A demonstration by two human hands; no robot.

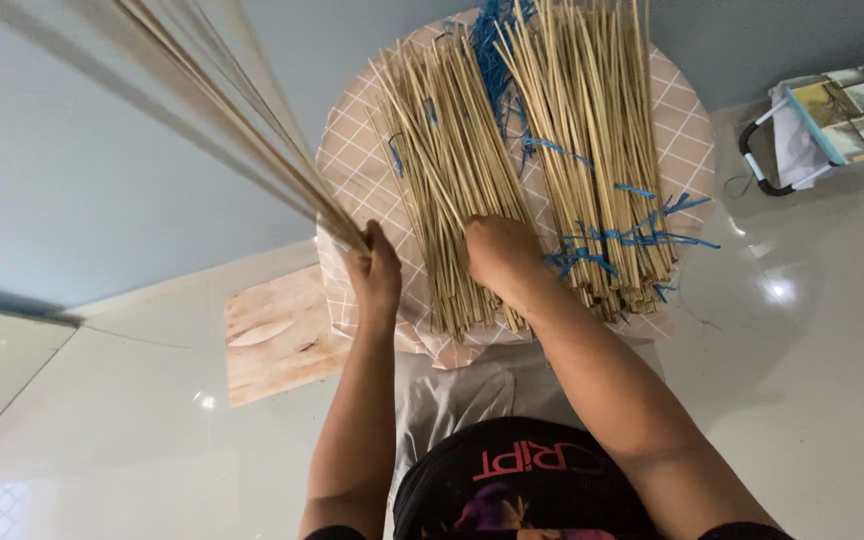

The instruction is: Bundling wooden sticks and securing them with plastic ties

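I note my left hand [374,272] gripping a stick bundle [242,130]; my right hand [500,255] presses, fingers curled, on the stick pile [452,190] beside it, sticks running away from me.

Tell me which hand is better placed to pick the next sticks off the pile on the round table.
Probably the right hand: it rests on the left stick pile, fingers free. The left hand is already closed around a raised bundle of sticks.

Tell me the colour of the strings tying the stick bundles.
Blue strings, seen best in the head view, on pale sticks.
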